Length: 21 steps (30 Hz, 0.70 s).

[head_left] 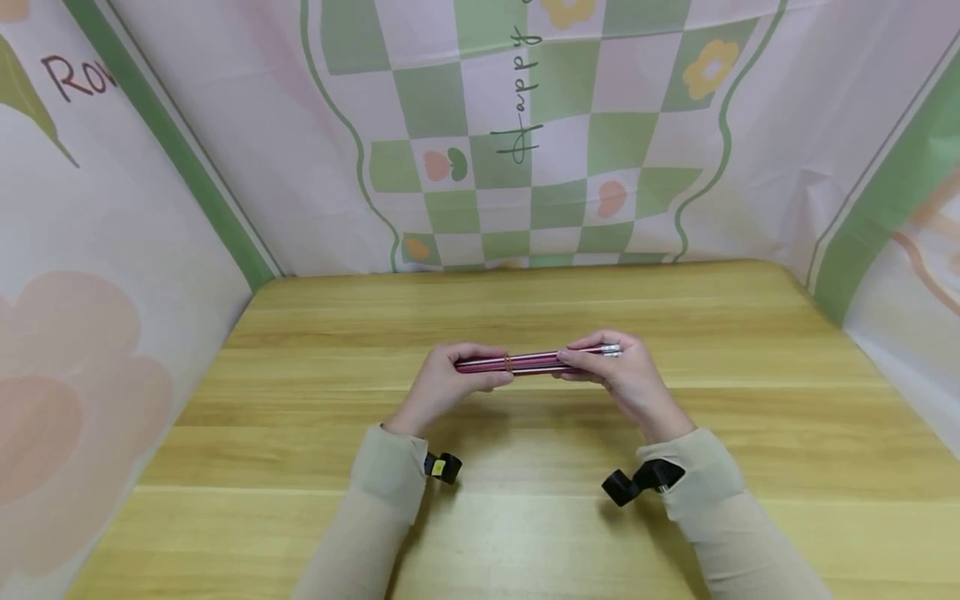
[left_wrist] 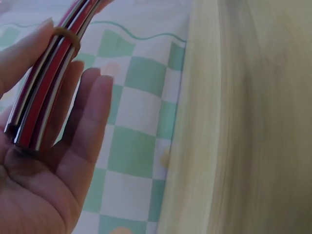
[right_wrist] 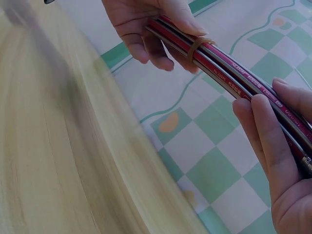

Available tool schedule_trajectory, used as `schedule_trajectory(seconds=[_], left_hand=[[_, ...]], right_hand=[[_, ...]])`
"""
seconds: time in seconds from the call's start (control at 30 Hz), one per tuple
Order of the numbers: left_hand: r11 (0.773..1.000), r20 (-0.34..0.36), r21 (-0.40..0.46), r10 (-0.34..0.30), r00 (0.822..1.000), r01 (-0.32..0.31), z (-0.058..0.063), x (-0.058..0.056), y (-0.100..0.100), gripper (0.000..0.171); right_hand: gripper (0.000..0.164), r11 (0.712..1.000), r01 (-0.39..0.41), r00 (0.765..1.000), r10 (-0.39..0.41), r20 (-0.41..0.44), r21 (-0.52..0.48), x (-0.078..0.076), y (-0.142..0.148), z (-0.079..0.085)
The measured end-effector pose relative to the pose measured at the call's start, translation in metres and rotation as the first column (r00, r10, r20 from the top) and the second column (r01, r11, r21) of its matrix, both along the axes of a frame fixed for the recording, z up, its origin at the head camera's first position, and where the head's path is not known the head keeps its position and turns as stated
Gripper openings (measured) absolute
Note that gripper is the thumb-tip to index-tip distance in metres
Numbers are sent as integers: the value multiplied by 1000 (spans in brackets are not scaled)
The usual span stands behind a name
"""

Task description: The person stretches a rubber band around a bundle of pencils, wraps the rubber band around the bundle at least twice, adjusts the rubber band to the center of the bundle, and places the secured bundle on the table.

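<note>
A bundle of red and dark striped pencils (head_left: 534,362) is held level above the table, with eraser ends in silver ferrules pointing right. Around it, nearer the left end, sits a tan rubber band (right_wrist: 197,47). My left hand (head_left: 442,385) grips the left end between thumb and fingers, the thumb close to the band. In the left wrist view the pencils' flat ends (left_wrist: 27,141) rest near the palm. My right hand (head_left: 628,375) pinches the bundle close to the erasers, thumb on one side and fingers on the other.
Beneath both hands lies a wooden table (head_left: 525,517). A patterned cloth (head_left: 555,133) with green checks hangs behind its far edge, and printed cloth walls stand left and right. Each wrist carries a small black camera mount (head_left: 637,482) below the sleeve cuff.
</note>
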<state>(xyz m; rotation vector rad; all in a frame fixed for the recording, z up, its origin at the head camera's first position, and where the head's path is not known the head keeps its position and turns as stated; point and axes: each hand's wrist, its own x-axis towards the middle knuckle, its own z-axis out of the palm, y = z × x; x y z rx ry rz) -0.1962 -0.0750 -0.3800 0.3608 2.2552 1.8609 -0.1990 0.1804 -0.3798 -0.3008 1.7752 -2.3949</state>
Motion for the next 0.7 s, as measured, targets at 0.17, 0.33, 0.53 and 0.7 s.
schedule_trajectory(seconds=[0.17,0.33,0.53,0.7], left_hand=[[996,-66,-88,-16,998,10,-1,-1,-1,31],[975,-158,-221,-65,985,29,0,2,5,26],[955,-221,-293,-121,968,52,0,4,10,20],[956,-215,-287,-130,968,64,-2,4,10,21]], right_hand=[[25,1000,-3,1000,3,6,8,0,-4,-1],[23,996,-3,1000,4,-6,92,2,-11,-6],[22,991,-18,999,22,-33,133,5,-19,-9],[22,990,-6,1000,7,-11,141,5,-20,-11]])
